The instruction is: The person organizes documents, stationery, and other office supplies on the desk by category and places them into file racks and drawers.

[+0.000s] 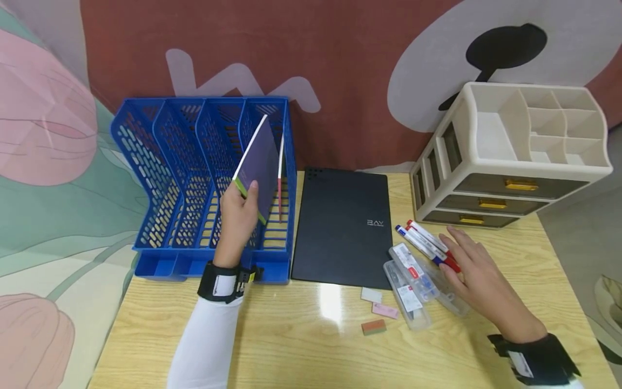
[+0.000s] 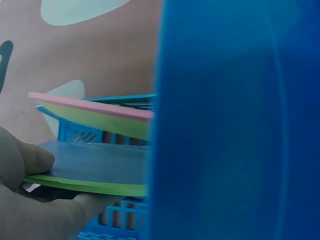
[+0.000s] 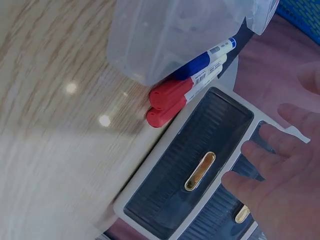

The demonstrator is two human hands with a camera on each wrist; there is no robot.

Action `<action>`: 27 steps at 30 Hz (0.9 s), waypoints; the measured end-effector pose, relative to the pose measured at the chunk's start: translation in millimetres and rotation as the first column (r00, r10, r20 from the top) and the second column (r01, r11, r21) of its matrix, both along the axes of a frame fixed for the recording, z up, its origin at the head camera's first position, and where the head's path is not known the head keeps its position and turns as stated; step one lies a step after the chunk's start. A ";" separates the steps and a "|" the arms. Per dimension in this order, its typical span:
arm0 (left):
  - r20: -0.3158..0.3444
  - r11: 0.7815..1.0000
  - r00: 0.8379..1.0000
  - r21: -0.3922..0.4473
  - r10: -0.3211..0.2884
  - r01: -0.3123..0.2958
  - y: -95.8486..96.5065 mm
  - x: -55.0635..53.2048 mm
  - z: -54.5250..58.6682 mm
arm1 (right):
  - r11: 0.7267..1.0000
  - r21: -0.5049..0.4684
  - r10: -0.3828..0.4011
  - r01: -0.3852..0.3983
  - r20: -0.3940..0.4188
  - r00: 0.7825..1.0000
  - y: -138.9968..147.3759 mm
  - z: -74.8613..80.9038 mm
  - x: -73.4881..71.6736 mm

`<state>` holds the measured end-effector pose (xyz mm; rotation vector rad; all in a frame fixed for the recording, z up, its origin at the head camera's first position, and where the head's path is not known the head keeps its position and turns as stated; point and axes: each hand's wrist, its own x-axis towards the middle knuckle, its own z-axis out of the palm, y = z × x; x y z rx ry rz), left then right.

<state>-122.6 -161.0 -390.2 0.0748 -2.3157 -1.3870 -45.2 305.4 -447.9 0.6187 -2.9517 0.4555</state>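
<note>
My left hand (image 1: 237,216) grips a thin purple notebook (image 1: 257,167) with a green edge, thumb on one face and fingers behind it. The notebook stands tilted in the right-hand compartment of the blue file rack (image 1: 290,227). Beside it in that compartment leans a pink-edged booklet (image 2: 95,107). My right hand (image 1: 478,270) hovers with spread, relaxed fingers over several whiteboard markers (image 1: 419,246), capped red and blue. In the right wrist view, the hand (image 3: 285,175) holds nothing, and the red-capped markers (image 3: 172,97) lie on the table near the drawers.
A black clipboard-like board (image 1: 342,227) lies right of the rack. Clear plastic cases (image 1: 407,297) lie near the markers. Several erasers, including a pink one (image 1: 385,310) and an orange-green one (image 1: 373,327), sit in front. A white drawer organizer (image 1: 466,135) stands at back right.
</note>
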 end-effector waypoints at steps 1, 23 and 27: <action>0.005 1.000 1.000 0.002 -0.007 0.007 0.8 -1.9 -1.8 | 1.000 -0.006 -0.003 0.003 0.005 1.000 0.4 -0.4 0.4; 0.062 0.991 0.990 -0.033 -0.128 0.130 11.8 -27.3 -14.0 | 0.989 -0.112 -0.084 0.096 0.112 0.990 4.6 -9.9 17.8; 0.109 0.990 0.985 0.027 -0.137 0.135 12.5 -29.9 -15.0 | 0.987 -0.136 -0.074 0.087 0.095 0.993 5.0 -11.6 20.5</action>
